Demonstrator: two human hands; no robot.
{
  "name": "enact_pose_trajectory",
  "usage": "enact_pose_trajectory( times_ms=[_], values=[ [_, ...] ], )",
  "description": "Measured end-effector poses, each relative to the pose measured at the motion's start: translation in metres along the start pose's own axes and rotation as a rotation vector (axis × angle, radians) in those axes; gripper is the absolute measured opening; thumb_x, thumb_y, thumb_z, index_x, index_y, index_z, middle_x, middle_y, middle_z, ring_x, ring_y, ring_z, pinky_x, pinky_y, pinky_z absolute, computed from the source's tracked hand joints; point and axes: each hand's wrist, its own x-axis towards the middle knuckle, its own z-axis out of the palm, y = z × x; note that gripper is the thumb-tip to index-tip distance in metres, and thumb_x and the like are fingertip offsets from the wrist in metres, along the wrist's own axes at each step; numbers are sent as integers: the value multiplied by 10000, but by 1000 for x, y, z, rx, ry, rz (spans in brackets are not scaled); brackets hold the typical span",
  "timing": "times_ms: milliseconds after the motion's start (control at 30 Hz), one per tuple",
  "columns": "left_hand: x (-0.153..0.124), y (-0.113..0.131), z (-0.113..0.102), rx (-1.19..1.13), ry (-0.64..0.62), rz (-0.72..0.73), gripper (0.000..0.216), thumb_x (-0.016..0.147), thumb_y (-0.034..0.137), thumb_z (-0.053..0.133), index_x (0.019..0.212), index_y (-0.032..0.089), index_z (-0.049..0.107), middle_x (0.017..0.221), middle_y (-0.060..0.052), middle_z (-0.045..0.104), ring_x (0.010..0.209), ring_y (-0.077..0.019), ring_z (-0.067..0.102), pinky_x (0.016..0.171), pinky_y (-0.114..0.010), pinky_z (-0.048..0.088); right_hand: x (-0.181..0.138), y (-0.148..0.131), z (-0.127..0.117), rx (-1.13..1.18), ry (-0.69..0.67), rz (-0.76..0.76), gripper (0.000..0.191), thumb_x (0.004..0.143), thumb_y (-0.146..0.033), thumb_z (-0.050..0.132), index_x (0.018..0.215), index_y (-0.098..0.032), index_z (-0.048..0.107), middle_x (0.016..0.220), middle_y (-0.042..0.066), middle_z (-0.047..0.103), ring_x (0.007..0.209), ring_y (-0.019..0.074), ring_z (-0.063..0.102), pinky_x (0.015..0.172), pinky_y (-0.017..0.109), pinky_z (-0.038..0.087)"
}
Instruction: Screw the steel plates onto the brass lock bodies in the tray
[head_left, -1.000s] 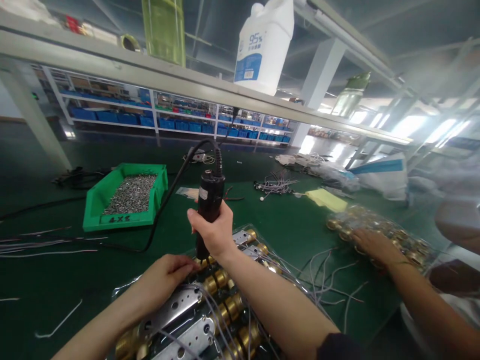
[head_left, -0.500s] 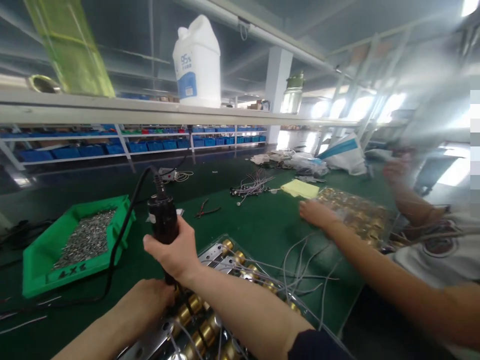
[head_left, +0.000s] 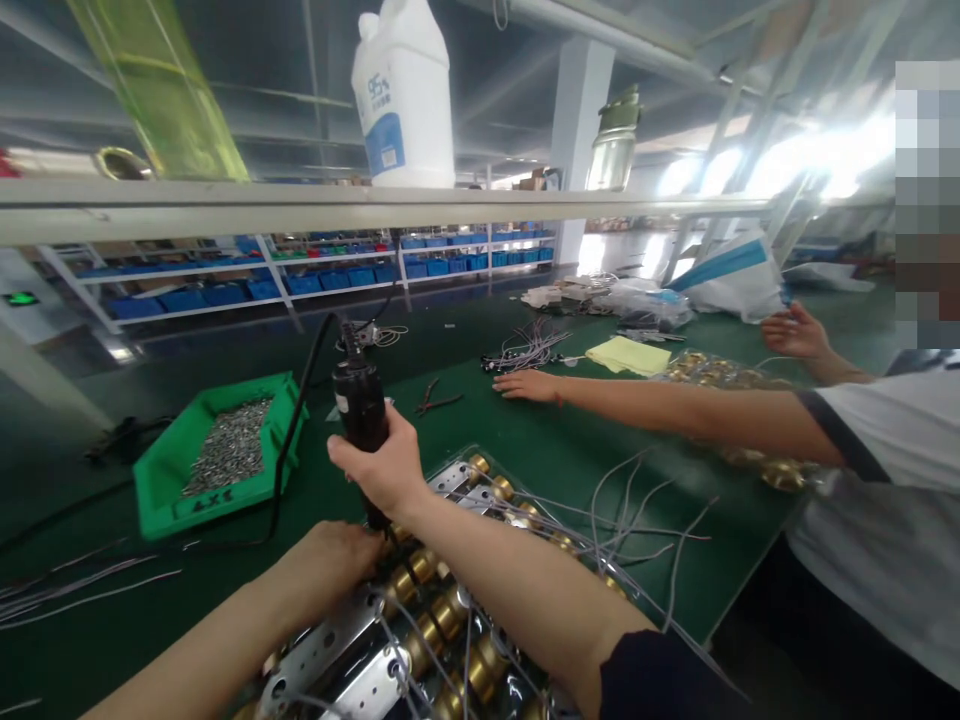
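Observation:
My right hand point(head_left: 382, 468) grips a black electric screwdriver point(head_left: 361, 405) upright, its cable curving off to the left. The tip points down into a batch of brass fittings on metal plates point(head_left: 420, 620) with grey wires, lying on clear plastic. My left hand point(head_left: 330, 565) rests on that batch right beside the screwdriver's tip; whether it pinches a part is hidden.
A green bin of small screws point(head_left: 217, 455) sits left. A co-worker on the right reaches a hand point(head_left: 525, 385) across the green table point(head_left: 570, 440) toward pliers point(head_left: 435, 400) and a wire bundle point(head_left: 525, 350). A yellow cloth point(head_left: 628, 355) and bagged brass parts point(head_left: 712, 372) lie beyond. A shelf point(head_left: 300, 205) carries a white jug point(head_left: 403, 95).
The view swung right, then back a little. The co-worker's hand left the bag of brass parts and stretched left across the table. My hands stayed at the brass fittings.

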Motion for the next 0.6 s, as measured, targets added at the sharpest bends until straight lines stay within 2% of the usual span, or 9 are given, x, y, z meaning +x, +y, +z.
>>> enact_pose_trajectory(
  times_ms=[100, 200, 300, 367, 467, 600],
  values=[
    [-18, -11, 7, -227, 139, -136, 318, 908, 263, 297, 953, 150, 591, 822, -118, 630, 807, -332, 613, 700, -411, 412, 4, -9, -1, 83, -5, 8, 300, 618, -385, 720, 739, -187, 530, 593, -38, 530, 491, 110, 472, 443, 214, 397],
    [-36, -23, 22, -668, 274, -216, 337, 923, 421, 323, 935, 168, 544, 769, -51, 592, 731, -229, 552, 675, -328, 354, 7, -23, -1, 252, -1, 54, 300, 615, -354, 715, 769, -178, 526, 530, -57, 518, 402, 99, 451, 402, 215, 388],
    [-46, -27, 34, -1100, 365, -275, 497, 854, 625, 429, 939, 144, 518, 714, -7, 521, 662, -173, 461, 624, -278, 325, 4, -36, 1, 407, 27, 85, 309, 610, -318, 715, 806, -161, 536, 491, -64, 512, 373, 91, 438, 376, 203, 378],
    [-48, -22, 38, -1258, 453, -312, 583, 779, 692, 507, 930, 129, 510, 702, 9, 476, 650, -155, 417, 607, -262, 308, 1, -43, 3, 470, 53, 68, 321, 618, -311, 717, 832, -152, 538, 493, -65, 513, 379, 90, 447, 378, 200, 386],
    [-50, -12, 41, -1291, 517, -315, 572, 758, 686, 522, 897, 132, 507, 684, 16, 449, 634, -149, 391, 592, -260, 281, -3, -49, 5, 499, 64, 20, 338, 626, -311, 719, 855, -145, 534, 502, -64, 514, 386, 92, 461, 385, 207, 396],
    [-50, -2, 48, -1137, 514, -306, 456, 840, 601, 436, 894, 155, 511, 675, 9, 487, 648, -170, 435, 617, -278, 294, -6, -50, 6, 498, 49, 14, 337, 639, -312, 708, 870, -146, 527, 484, -64, 511, 384, 97, 459, 389, 214, 397]
  ],
)
